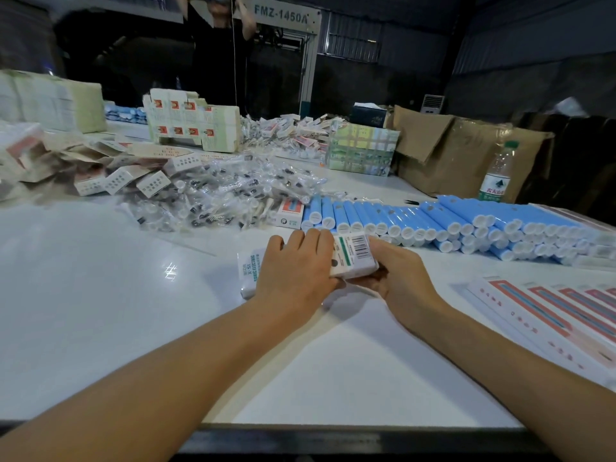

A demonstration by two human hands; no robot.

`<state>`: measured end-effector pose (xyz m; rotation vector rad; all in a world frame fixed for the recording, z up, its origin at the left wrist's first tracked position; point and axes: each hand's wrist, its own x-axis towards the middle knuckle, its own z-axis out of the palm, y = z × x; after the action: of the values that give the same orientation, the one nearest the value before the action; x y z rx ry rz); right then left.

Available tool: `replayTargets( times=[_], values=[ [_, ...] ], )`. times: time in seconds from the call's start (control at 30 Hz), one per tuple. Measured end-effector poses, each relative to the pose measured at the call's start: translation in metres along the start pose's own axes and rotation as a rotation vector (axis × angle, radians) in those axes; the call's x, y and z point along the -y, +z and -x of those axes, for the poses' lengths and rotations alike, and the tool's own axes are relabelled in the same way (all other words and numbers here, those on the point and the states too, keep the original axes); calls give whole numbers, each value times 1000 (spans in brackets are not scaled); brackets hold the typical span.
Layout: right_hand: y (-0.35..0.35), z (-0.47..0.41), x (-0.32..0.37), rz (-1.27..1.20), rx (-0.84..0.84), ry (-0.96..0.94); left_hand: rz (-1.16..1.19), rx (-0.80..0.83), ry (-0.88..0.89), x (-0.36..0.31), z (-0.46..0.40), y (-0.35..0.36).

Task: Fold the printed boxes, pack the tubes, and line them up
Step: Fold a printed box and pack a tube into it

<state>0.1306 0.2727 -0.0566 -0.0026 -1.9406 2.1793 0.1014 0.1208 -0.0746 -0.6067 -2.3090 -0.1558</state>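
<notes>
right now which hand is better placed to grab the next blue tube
Right. The right hand holds the printed box at the end nearest the blue tubes, which lie just beyond and to its right. The left hand lies over the box's other end, farther from the tubes.

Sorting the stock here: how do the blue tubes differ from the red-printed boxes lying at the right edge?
The blue tubes are round with white caps and piled in layers; the red-printed boxes are long, flat-faced and lie in a single side-by-side row. The tubes sit farther back, the boxes nearer. Both rest on the white table.
</notes>
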Motion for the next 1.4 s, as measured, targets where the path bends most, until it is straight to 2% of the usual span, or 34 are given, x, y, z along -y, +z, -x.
replayTargets(
  times=[0.23, 0.4, 0.53, 0.73, 0.83, 0.9, 1.0, 1.2, 1.33, 1.4],
  values=[
    [-3, 1, -1, -4, -33, -62, 17, -52, 24, 1, 0, -8],
    [-3, 0, -1, 14, -39, 20, -144, -79, 113, 5, 4, -11],
    [-1, 0, -2, 89, -32, 14, -202, -102, 186, 3, 4, -12],
    [1, 2, -4, 302, 63, -98, -147, -74, 92, 5, 1, -14],
    [-2, 1, -3, 490, -57, -181, -107, -22, 43, 5, 0, -12],
    [-5, -1, -4, 536, -177, -195, -91, -7, 29, 7, 0, -9],
    [-1, -1, -7, 559, -248, -229, -117, 10, 35, 5, 0, -5],
    [3, 5, -10, 639, -255, -323, -120, 43, 17, 4, -1, -7],
    [2, 4, -6, 490, -226, -275, -119, 31, 34, 3, -1, -10],
    [2, 4, -6, 492, -221, -281, -146, 26, 58, 2, -1, -10]
  ],
)
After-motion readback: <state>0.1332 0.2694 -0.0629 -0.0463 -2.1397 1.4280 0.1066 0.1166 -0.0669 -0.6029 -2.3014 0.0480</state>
